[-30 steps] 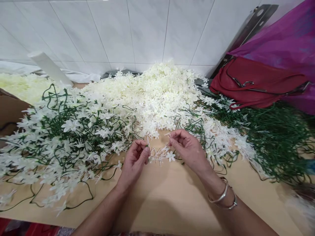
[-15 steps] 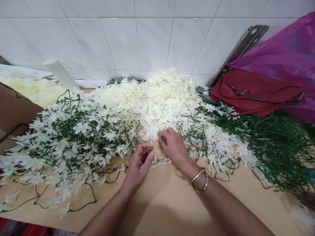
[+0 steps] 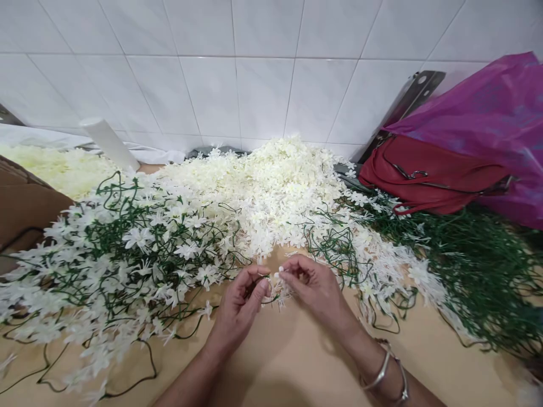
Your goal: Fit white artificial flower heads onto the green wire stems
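My left hand [image 3: 241,302] pinches a green stem [image 3: 268,298] and my right hand [image 3: 311,285] pinches a small white flower [image 3: 280,275] just beside it, both above the table [image 3: 288,362], before the loose flower pile [image 3: 275,186].

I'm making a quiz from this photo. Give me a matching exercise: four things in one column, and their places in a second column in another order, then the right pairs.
Things:
1. red bag
2. white tube
3. flowered vines
4. bangles

Places:
A. on the right wrist
B. leaning at the wall, far left
C. under the purple plastic, far right
D. spread over the table, left of the hands

Pairs: 1-C, 2-B, 3-D, 4-A
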`<state>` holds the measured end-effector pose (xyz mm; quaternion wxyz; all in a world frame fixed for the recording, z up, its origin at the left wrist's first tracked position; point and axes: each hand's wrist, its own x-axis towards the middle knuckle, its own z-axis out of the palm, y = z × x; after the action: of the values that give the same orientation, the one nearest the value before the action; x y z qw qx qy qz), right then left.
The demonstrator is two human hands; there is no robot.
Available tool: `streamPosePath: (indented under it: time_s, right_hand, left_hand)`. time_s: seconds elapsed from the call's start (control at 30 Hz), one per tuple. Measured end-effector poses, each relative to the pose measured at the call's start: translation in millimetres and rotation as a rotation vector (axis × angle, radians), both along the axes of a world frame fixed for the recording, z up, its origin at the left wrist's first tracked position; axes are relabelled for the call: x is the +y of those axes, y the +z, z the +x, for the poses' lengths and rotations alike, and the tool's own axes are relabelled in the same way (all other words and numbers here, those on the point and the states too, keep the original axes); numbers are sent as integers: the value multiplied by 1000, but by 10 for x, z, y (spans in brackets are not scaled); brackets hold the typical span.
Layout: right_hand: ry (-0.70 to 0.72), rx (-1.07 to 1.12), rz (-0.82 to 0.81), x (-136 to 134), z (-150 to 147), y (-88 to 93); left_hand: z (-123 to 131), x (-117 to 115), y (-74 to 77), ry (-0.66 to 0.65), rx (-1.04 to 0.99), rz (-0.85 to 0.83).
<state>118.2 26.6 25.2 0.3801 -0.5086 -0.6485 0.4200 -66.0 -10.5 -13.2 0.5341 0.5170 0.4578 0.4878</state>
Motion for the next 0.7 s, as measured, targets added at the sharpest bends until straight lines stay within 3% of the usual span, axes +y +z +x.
streamPosePath:
  time_s: [0.17,0.3,0.4,0.57,0.7]
  right_hand:
    - [50,-3,92,-150,-135,50]
    - [10,-44,159,-21,21,5]
    - [-83,-307,294,188,170,-60]
    - [76,-784,414,395,205,-140]
    - [55,-802,469,392,199,-149]
  left_hand:
    - [-6,13,13,8,-3,7]
    - [0,19,57,78,1,-29]
    - [20,34,85,126,-28,-43]
    - [59,55,75,172,-73,-48]
    - [61,48,49,170,-117,-62]
